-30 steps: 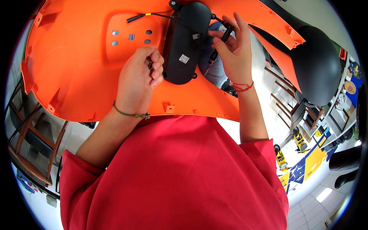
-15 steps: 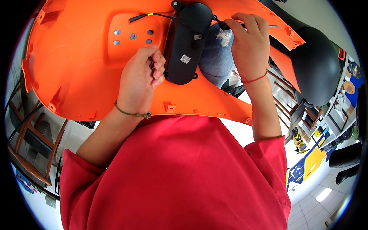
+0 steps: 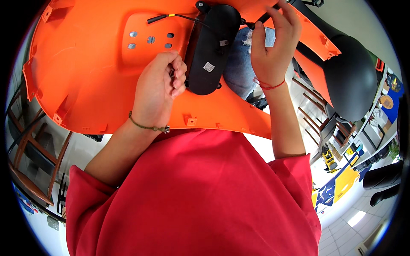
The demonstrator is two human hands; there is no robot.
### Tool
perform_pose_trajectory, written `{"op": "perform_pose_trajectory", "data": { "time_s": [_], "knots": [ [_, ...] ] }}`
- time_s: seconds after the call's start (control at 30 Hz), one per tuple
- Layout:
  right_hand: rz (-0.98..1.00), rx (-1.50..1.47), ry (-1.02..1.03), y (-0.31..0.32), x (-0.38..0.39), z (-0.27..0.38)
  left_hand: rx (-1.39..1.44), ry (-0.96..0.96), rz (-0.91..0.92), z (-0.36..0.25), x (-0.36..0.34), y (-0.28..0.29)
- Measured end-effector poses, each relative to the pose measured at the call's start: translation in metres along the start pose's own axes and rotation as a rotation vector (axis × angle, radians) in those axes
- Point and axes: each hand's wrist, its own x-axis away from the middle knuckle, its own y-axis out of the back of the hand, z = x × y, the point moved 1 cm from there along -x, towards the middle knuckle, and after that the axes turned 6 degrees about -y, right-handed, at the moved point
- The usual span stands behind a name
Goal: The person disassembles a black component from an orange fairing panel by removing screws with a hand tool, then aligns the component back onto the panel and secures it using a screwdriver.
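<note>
An orange plastic shell panel fills the upper view. On it lies a long black housing with a small label, mounting tabs and a cable with a yellow band. My left hand is curled on the panel left of the housing, holding something small that I cannot make out. My right hand is raised beside the housing's upper right tab, fingers on a slim black screwdriver, partly hidden. Blue denim shows through the gap under it.
A glossy black curved part stands at the right, beside another orange piece. Wooden chairs are at the far left, with more at right. Yellow and blue panels and a shelf of items line the right edge.
My right hand has turned the screwdriver from pointing down to lying across, moved right, then back up and left near the housing's tab. My left hand has shifted slightly right.
</note>
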Motion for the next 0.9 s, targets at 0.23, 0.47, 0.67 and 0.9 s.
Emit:
{"op": "perform_pose_trajectory", "data": {
  "time_s": [0.23, 0.47, 0.67, 0.9],
  "knots": [
    [-0.402, -0.433, -0.491, -0.013, 0.018, -0.011, -0.02, 0.005, -0.009, 0.0, 0.0, -0.004],
    [0.098, -0.385, -0.779, 0.01, 0.019, -0.023, -0.006, 0.012, 0.003, -0.001, 0.001, -0.001],
    [0.392, -0.118, -0.156, 0.008, 0.013, -0.017, 0.018, 0.004, 0.006, -0.002, 0.0, 0.005],
    [0.527, -0.221, -0.22, 0.024, 0.025, -0.024, 0.055, -0.087, -0.051, -0.002, 0.002, 0.01]
  ]
}}
